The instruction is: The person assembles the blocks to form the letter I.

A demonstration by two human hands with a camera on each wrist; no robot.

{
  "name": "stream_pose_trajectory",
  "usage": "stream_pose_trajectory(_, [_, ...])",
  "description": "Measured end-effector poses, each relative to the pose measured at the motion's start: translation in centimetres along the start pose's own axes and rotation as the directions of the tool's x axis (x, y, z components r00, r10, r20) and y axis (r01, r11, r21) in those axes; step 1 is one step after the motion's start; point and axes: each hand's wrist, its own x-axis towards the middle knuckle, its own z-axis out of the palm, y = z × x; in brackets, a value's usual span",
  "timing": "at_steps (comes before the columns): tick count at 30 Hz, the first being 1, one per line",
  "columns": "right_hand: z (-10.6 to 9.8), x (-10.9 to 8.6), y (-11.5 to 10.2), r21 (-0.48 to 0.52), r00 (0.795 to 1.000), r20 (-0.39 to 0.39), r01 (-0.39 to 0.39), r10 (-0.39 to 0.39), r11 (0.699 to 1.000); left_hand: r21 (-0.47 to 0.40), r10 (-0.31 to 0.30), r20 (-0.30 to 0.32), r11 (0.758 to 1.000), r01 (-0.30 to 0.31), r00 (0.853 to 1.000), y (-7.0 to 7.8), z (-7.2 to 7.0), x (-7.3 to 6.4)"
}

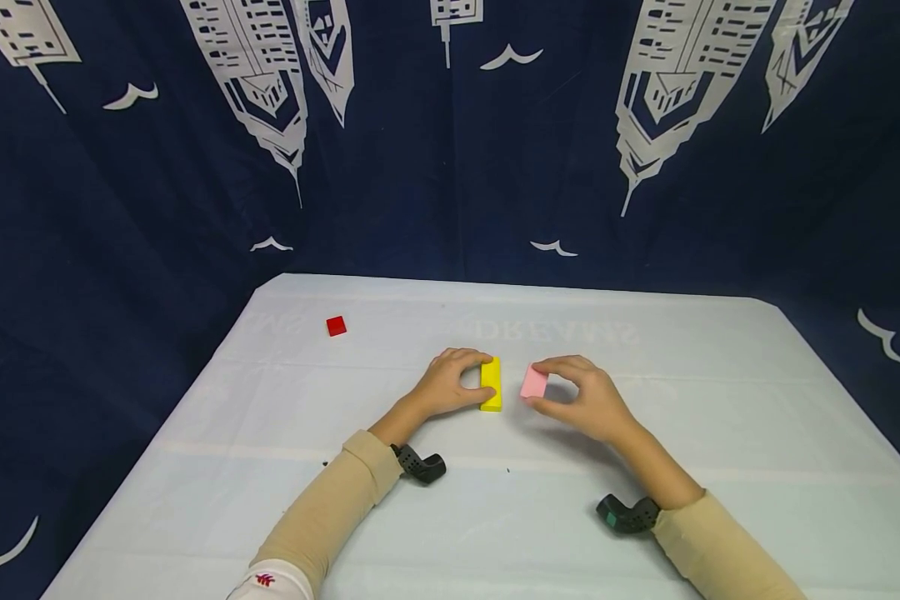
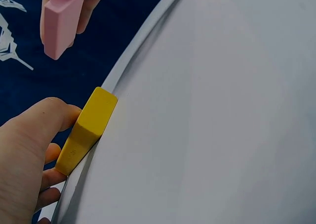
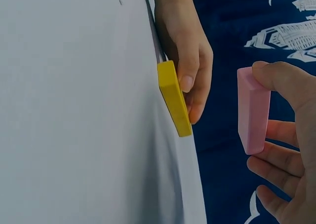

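A yellow block (image 1: pixel 491 385) stands on the white table, and my left hand (image 1: pixel 450 383) pinches it between thumb and fingers. In the left wrist view the yellow block (image 2: pixel 89 127) shows its top and one long side. To its right, a pink block (image 1: pixel 534 382) is gripped at its ends by the thumb and fingers of my right hand (image 1: pixel 583 398). The right wrist view shows the pink block (image 3: pixel 253 110) upright in the grip, with a gap between it and the yellow block (image 3: pixel 174 99).
A small red block (image 1: pixel 336 326) lies toward the far left of the white table (image 1: pixel 420 517). Behind the table hangs a dark blue cloth (image 1: pixel 457 183) with white building and bird prints. Dark wrist devices (image 1: pixel 420 465) are worn on both forearms.
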Motion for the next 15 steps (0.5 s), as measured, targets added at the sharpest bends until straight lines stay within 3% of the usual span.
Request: stream_pose_trajectory(15, [1.4,0.0,-1.7,0.019,0.997,0.044,0.060,-0.061,0.998,-0.006,0.010,-0.002,1.000,-0.010,1.000,-0.1,0.0,0.0])
